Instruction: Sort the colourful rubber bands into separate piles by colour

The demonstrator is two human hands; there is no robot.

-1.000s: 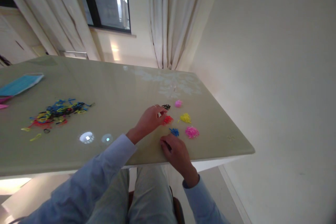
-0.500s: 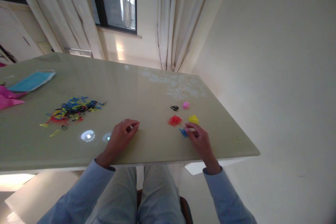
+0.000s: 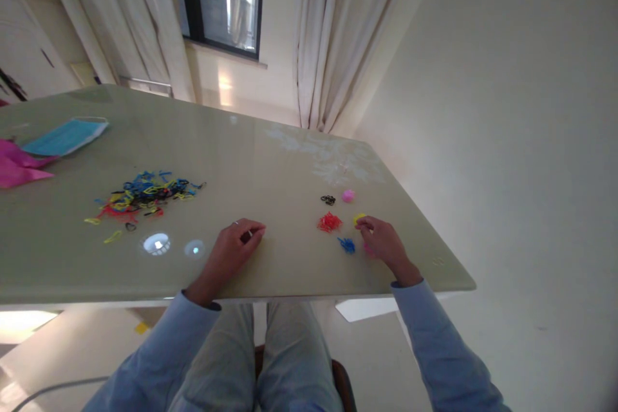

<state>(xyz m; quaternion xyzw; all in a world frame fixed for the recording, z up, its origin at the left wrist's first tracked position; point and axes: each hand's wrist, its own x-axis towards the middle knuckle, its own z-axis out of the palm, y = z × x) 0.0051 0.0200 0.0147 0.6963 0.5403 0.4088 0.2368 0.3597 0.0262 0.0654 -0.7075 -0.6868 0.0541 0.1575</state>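
Note:
My left hand [image 3: 237,246] rests on the table near its front edge, fingers curled and thumb close to the forefinger; whatever is inside them, if anything, is hidden. At the yellow rubber bands [image 3: 359,219], my right hand [image 3: 383,243] has its thumb and fingertips pinched together and covers part of that pile. What the pinch holds is too small to make out. Close by lie small piles of blue rubber bands [image 3: 347,245], red rubber bands [image 3: 329,222] and black rubber bands [image 3: 328,199]. Something pink [image 3: 369,251] shows under the right hand, mostly covered.
A larger mixed heap of rubber bands [image 3: 147,193] spreads over the left of the glossy table [image 3: 270,270]. Behind it are a blue face mask [image 3: 67,136] and a pink sheet or bag [image 3: 19,166]. A small pink pile [image 3: 348,196] sits beside the black bands. A wall stands at the right.
My right hand has moved from the blue pile to the yellow one, uncovering the blue bands. My left hand stays in place while the view shifts slightly.

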